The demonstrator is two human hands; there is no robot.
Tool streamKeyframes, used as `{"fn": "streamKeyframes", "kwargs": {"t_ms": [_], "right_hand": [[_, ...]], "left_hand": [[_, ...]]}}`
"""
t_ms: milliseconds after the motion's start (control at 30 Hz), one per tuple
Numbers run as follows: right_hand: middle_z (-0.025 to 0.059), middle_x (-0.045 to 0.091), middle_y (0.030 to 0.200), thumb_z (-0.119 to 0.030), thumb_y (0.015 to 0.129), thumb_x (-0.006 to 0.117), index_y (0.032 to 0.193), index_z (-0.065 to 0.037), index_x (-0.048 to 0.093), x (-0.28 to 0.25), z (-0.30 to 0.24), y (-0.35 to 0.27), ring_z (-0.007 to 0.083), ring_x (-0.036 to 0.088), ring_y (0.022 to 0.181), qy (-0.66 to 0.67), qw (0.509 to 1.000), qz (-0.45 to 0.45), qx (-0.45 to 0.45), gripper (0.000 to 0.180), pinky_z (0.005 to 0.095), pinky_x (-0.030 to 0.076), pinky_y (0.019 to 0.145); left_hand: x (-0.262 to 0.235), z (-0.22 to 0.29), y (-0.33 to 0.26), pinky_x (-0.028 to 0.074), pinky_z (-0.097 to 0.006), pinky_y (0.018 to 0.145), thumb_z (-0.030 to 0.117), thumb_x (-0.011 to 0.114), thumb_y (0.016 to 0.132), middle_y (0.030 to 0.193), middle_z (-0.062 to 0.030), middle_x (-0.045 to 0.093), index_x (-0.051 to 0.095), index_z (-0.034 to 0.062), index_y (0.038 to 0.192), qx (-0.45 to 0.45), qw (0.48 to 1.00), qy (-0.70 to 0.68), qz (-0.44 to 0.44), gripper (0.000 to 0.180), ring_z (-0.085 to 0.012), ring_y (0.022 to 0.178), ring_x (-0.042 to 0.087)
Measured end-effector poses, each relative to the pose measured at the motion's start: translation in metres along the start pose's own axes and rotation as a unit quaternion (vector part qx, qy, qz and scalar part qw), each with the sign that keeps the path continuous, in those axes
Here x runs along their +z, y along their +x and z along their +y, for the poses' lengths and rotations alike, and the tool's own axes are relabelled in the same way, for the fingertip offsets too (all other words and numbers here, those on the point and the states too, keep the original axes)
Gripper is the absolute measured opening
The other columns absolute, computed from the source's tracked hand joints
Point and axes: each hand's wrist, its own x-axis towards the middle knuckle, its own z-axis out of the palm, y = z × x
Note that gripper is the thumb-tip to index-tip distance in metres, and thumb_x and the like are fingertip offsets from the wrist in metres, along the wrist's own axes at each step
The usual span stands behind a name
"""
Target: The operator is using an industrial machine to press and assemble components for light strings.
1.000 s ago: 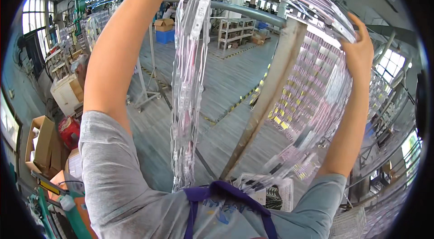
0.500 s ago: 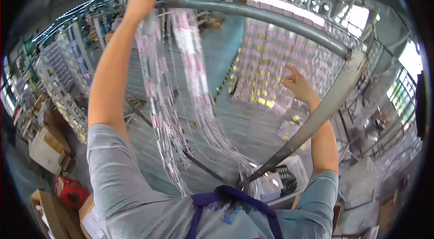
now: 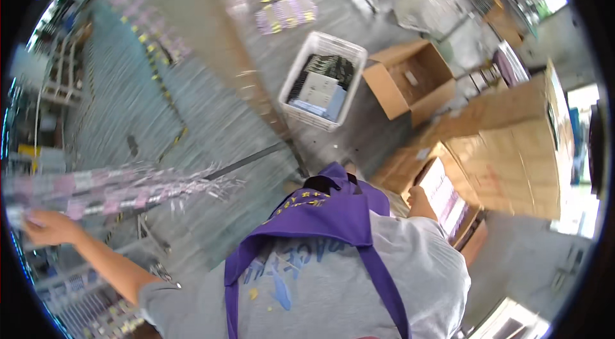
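Observation:
At the far left, my left hand (image 3: 51, 229) is at the end of a bundle of long pink and silver strips (image 3: 109, 191). Its fingers look pinched on the strips, though motion blurs them. The loose strip ends fan out toward the middle of the view. My right hand (image 3: 418, 202) reaches down at the right beside a white and pink flat stack (image 3: 444, 203) inside an open carton. It touches or nearly touches the stack's near edge. The fingers there are mostly hidden and smeared.
A white plastic basket (image 3: 287, 92) holds dark and pale flat packs. Beside it stands an open cardboard box (image 3: 386, 92), with a large carton (image 3: 506, 153) farther right. A thick grey post (image 3: 198, 25) slants across the upper middle. Pink and yellow sheets (image 3: 287, 13) lie beyond the basket.
My view has swung right and down toward the cartons. My left hand went from the overhead bar to the far left with strips. My right hand dropped from its raised pointing pose to the carton.

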Motion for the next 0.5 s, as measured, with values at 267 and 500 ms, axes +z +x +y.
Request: {"fn": "streamKeyframes", "kwargs": {"t_ms": [267,500], "right_hand": [[0.0112,0.070,0.086,-0.024,0.080,0.065,0.102,-0.006,0.068,0.005,0.067,-0.018,0.0205,0.066,0.069,0.160,0.968,-0.127,-0.147,0.028,0.0358,0.053,0.056],[0.0205,0.060,0.122,-0.028,0.077,0.061,0.127,-0.013,0.056,-0.016,0.119,0.035,0.0374,0.061,0.106,0.051,0.996,0.075,0.020,0.052,0.0390,0.051,0.088]], "left_hand": [[-0.088,0.325,-0.427,0.047,-0.038,0.085,0.012,0.060,0.083,0.114,-0.0150,0.061,0.057,-0.0020,0.119,-0.320,0.669,-0.225,-0.632,0.039,-0.0302,0.101,0.059],[-0.133,0.461,-0.421,0.035,-0.021,0.053,0.012,0.062,0.084,0.091,-0.0001,0.056,0.057,0.0076,0.120,-0.509,0.350,-0.223,-0.754,0.037,-0.0076,0.068,0.048]]}}
